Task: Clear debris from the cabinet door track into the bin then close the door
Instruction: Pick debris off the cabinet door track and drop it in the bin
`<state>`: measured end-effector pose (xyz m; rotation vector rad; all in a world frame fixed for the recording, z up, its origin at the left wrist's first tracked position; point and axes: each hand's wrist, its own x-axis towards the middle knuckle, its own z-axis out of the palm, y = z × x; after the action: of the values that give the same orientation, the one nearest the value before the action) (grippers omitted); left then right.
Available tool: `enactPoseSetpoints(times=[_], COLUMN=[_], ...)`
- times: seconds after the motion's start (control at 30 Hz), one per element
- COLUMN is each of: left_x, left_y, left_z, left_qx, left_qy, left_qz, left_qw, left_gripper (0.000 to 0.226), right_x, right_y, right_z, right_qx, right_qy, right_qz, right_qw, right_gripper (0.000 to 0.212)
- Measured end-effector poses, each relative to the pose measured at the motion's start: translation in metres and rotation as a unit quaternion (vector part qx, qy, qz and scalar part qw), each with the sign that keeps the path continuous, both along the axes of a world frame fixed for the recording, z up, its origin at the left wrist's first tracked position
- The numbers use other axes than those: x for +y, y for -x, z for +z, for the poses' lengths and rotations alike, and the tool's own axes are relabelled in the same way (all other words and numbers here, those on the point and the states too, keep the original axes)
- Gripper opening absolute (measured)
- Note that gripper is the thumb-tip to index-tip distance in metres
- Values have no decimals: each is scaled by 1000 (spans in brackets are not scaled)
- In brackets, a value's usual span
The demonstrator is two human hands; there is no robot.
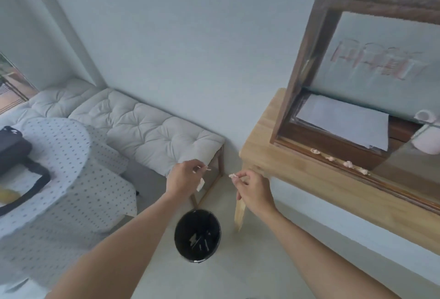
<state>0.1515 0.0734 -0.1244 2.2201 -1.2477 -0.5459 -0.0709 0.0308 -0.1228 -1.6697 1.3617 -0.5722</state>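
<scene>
A dark wooden cabinet (307, 44) with a frosted sliding door (381, 65) stands on a light wooden table (285, 167) at the right. Several pale debris crumbs (348, 163) lie in its bottom door track (338, 159). A black bin (197, 235) with some scraps inside stands on the floor below my hands. My left hand (184, 177) is held above the bin, its fingertips pinched on a small scrap (206, 168), and a white scrap (200, 184) hangs or falls just under it. My right hand (253, 190) pinches a debris piece (232, 175).
A cushioned white bench (142, 125) runs along the wall at the left. A round table with a dotted cloth (59, 156) carries a black bag (14, 153). Inside the cabinet lie papers (345, 123) and white cups (426, 136).
</scene>
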Motion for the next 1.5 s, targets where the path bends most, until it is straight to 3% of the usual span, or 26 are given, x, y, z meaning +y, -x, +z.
enactPoseSetpoints(times=[0.27, 0.5, 0.73, 0.97, 1.3, 1.5], left_x=[71, 79, 75, 62, -6, -47], left_y=[-56, -78, -89, -87, -32, 14], left_z=[-72, -117, -122, -89, 30, 87], left_qx=[18, 45, 45, 47, 30, -24], left_qy=[-90, -165, -198, -155, -12, 37], left_qz=[63, 75, 61, 49, -62, -125], left_qw=[994, 982, 977, 986, 998, 991], left_gripper=[14, 23, 40, 46, 53, 51], right_x=[25, 22, 19, 18, -8, -29], right_y=[-65, -106, -112, -96, -55, 4], right_z=[-83, -131, -140, -106, 17, 67], right_qx=[99, 171, 185, 159, 80, 75], right_qy=[-59, -77, -88, -63, 39, 83], right_qz=[68, 108, 108, 78, -14, -104], right_qw=[991, 976, 973, 982, 996, 988], right_gripper=[18, 13, 32, 33, 36, 30])
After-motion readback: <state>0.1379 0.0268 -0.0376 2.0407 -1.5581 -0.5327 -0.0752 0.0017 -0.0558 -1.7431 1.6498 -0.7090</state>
